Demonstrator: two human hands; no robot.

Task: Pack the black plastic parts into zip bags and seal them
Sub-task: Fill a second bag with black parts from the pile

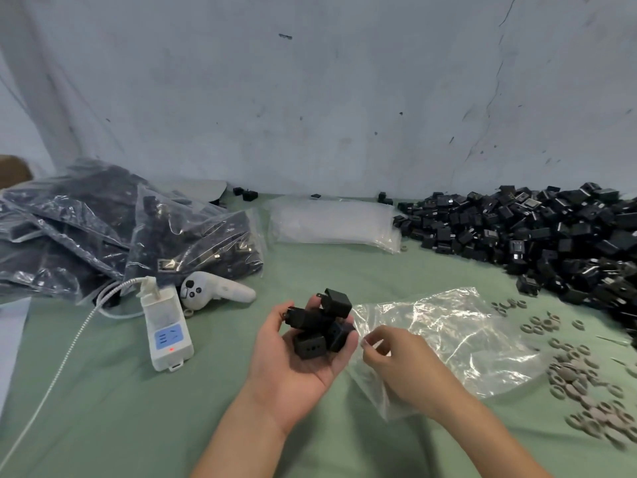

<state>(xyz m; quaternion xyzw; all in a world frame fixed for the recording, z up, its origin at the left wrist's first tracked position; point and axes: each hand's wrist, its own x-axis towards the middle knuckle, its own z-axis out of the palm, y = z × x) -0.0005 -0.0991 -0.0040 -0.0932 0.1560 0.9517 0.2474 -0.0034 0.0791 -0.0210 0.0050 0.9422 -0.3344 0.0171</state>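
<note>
Curled fingers of the left hand (293, 367) cup a cluster of black parts (320, 326), palm up. The right hand (403, 367) pinches the left edge of a clear zip bag (448, 336) (mouth parted or not, I cannot tell) lying flat just to the right. Bare green cloth (138, 408) spreads near and left. The loose pile (551, 232) crowds the far right, with grey rings (579, 374) along its near edge.

Black plastic parts (537, 232), clear zip bag (458, 339), green tablecloth (138, 408), grey rings (579, 384)
</note>
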